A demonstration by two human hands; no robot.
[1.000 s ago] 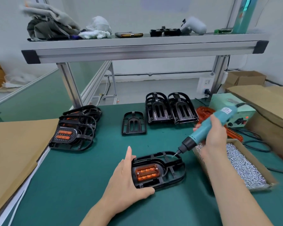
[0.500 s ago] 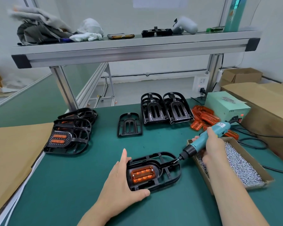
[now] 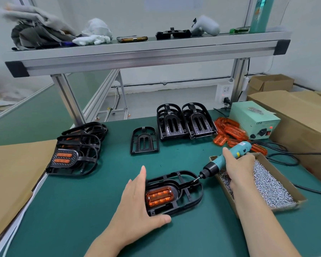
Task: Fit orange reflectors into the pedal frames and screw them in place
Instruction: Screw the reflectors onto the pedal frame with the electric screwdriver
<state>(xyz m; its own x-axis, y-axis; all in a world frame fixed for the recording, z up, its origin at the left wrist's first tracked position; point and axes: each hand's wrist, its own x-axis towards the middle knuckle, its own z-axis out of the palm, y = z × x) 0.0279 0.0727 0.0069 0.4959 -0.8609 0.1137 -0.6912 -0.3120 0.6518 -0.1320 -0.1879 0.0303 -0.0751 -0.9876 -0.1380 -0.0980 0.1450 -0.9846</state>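
A black pedal frame (image 3: 190, 193) lies flat on the green mat with an orange reflector (image 3: 158, 197) seated in it. My left hand (image 3: 137, 204) rests against the frame's left side, fingers straight, thumb along its near edge. My right hand (image 3: 237, 167) grips a teal electric screwdriver (image 3: 228, 160), its bit tip touching the frame's far right rim. Loose orange reflectors (image 3: 230, 131) lie in a heap at the back right.
A cardboard box of screws (image 3: 271, 186) sits right of the frame. Empty black frames (image 3: 185, 121) stand behind, one flat frame (image 3: 144, 140) beside them. Finished pedals (image 3: 76, 151) are stacked at left. A power supply (image 3: 254, 119), cables and cardboard boxes line the right.
The screwdriver has tipped lower and its bit has stayed at the frame's far right rim. My left hand keeps its place on the frame.
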